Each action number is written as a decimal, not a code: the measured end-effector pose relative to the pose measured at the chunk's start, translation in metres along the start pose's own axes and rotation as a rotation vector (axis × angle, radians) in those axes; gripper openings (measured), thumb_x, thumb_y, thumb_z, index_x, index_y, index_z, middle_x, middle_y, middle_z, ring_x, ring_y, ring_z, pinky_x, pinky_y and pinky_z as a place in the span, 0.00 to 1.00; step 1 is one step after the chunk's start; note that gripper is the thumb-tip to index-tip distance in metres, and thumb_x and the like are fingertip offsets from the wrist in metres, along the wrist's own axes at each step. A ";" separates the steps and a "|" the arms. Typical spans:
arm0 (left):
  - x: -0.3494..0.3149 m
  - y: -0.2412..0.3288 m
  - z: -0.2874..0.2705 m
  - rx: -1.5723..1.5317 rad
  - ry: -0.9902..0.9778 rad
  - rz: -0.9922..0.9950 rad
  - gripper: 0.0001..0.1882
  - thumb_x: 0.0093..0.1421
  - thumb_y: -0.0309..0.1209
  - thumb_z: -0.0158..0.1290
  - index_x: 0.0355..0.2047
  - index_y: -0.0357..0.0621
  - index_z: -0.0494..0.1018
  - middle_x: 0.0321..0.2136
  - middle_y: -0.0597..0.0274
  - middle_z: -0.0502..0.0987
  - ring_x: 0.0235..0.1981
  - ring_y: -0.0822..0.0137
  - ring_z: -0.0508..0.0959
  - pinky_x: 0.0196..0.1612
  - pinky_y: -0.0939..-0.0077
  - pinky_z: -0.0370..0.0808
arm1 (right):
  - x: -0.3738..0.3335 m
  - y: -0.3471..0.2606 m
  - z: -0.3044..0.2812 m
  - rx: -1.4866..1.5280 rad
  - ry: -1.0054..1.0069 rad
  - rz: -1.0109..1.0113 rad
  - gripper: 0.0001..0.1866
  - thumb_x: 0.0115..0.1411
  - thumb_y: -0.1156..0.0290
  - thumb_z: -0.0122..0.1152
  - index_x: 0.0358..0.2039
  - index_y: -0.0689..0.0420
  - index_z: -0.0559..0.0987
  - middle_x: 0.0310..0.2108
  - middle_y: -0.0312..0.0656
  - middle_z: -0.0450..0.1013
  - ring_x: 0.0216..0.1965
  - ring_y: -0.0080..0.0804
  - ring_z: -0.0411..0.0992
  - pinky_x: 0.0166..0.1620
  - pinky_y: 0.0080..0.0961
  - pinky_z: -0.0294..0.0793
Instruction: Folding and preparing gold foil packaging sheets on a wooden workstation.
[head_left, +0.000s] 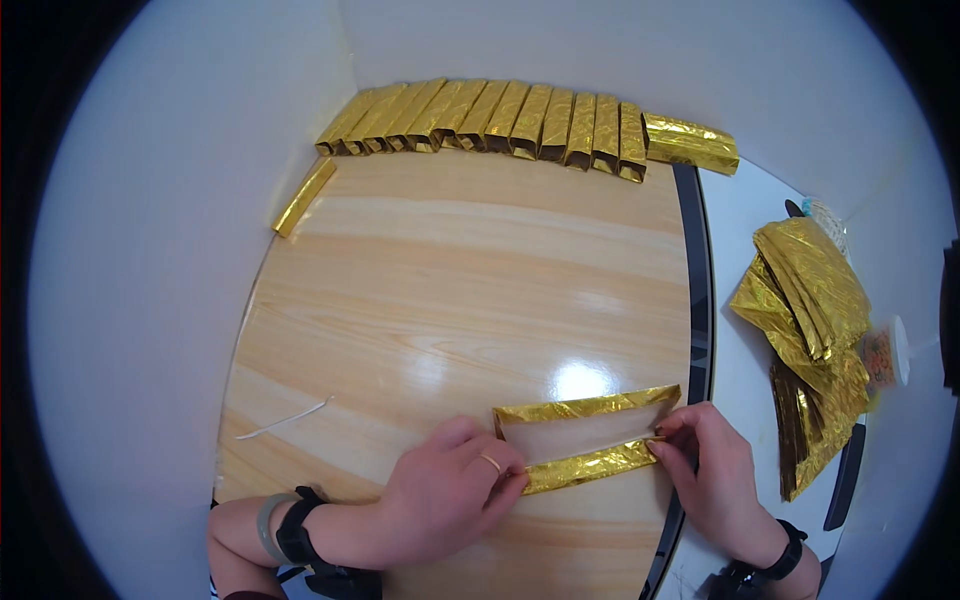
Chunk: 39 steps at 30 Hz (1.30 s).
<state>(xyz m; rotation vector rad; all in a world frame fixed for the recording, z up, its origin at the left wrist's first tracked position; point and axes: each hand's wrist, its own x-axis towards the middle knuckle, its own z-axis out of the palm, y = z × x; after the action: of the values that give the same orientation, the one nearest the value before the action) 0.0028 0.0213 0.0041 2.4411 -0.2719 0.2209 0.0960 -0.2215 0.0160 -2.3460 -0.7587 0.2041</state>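
Observation:
A sheet of gold foil paper (590, 467) lies near the front right of the wooden table, its two long edges folded in and a pale inner face showing between them. My left hand (455, 490), with a ring on one finger, pinches the left end of the near folded edge. At the right end of that same edge, my right hand (708, 465) grips the corner between thumb and fingers. The far folded edge stands slightly raised, touched by neither hand.
Several folded gold foil boxes (530, 120) line the table's back edge. One folded strip (304, 198) lies at the left edge, another piece (692, 143) at the back right. Loose gold sheets (810, 290) and a tub (884, 352) sit on the white side surface. A thin white stick (285, 419) lies left.

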 end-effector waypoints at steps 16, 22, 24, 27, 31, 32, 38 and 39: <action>-0.005 0.002 -0.001 0.470 -0.082 0.524 0.28 0.40 0.28 0.55 0.47 0.47 0.79 0.32 0.72 0.72 0.29 0.72 0.70 0.27 0.87 0.69 | -0.006 -0.002 -0.009 -0.388 -0.138 -0.164 0.16 0.54 0.64 0.66 0.37 0.60 0.75 0.37 0.45 0.73 0.38 0.42 0.74 0.39 0.31 0.76; -0.004 0.003 -0.001 0.480 -0.121 0.515 0.28 0.40 0.30 0.55 0.46 0.45 0.79 0.36 0.69 0.73 0.30 0.73 0.70 0.29 0.87 0.69 | -0.008 -0.013 -0.008 -0.565 0.066 -0.471 0.22 0.39 0.78 0.60 0.40 0.61 0.78 0.32 0.42 0.72 0.32 0.37 0.71 0.31 0.29 0.70; -0.004 0.000 -0.002 0.484 -0.128 0.536 0.26 0.42 0.30 0.56 0.46 0.44 0.79 0.38 0.69 0.72 0.31 0.73 0.70 0.29 0.87 0.69 | -0.011 -0.011 -0.007 -0.638 0.036 -0.563 0.27 0.38 0.74 0.57 0.44 0.64 0.79 0.39 0.45 0.74 0.36 0.37 0.72 0.34 0.30 0.72; -0.006 0.000 -0.002 0.457 -0.149 0.530 0.23 0.46 0.31 0.57 0.45 0.43 0.79 0.41 0.69 0.73 0.31 0.74 0.71 0.30 0.87 0.69 | -0.012 -0.010 -0.013 -0.646 -0.146 -0.651 0.28 0.47 0.62 0.59 0.47 0.68 0.76 0.47 0.53 0.72 0.45 0.44 0.73 0.46 0.33 0.74; -0.001 0.004 -0.003 0.522 -0.118 0.536 0.21 0.47 0.31 0.57 0.44 0.43 0.80 0.44 0.69 0.74 0.32 0.74 0.71 0.31 0.86 0.69 | -0.020 -0.017 -0.003 -0.513 -0.091 -0.516 0.22 0.50 0.83 0.55 0.49 0.69 0.75 0.52 0.51 0.71 0.55 0.45 0.69 0.52 0.29 0.74; -0.002 0.005 -0.003 0.520 -0.116 0.529 0.20 0.47 0.31 0.57 0.43 0.43 0.80 0.45 0.68 0.74 0.32 0.74 0.71 0.31 0.86 0.69 | -0.020 -0.019 -0.003 -0.512 -0.092 -0.516 0.22 0.50 0.83 0.55 0.49 0.69 0.75 0.52 0.51 0.71 0.55 0.45 0.69 0.52 0.29 0.74; 0.000 0.010 -0.006 0.570 -0.119 0.569 0.16 0.51 0.31 0.55 0.40 0.41 0.80 0.45 0.61 0.78 0.37 0.71 0.73 0.35 0.85 0.73 | -0.025 -0.018 0.002 -0.563 -0.135 -0.493 0.27 0.54 0.67 0.63 0.51 0.72 0.73 0.53 0.56 0.69 0.57 0.46 0.68 0.55 0.32 0.72; -0.001 0.013 -0.008 0.608 -0.131 0.599 0.16 0.52 0.31 0.54 0.40 0.39 0.80 0.45 0.58 0.78 0.40 0.69 0.75 0.36 0.84 0.74 | -0.026 -0.020 0.001 -0.537 -0.162 -0.467 0.30 0.55 0.63 0.63 0.53 0.72 0.71 0.55 0.57 0.68 0.58 0.47 0.67 0.56 0.33 0.71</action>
<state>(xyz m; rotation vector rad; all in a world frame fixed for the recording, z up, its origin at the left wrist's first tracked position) -0.0021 0.0166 0.0181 2.9030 -1.1403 0.4554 0.0652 -0.2236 0.0261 -2.5656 -1.5735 -0.0219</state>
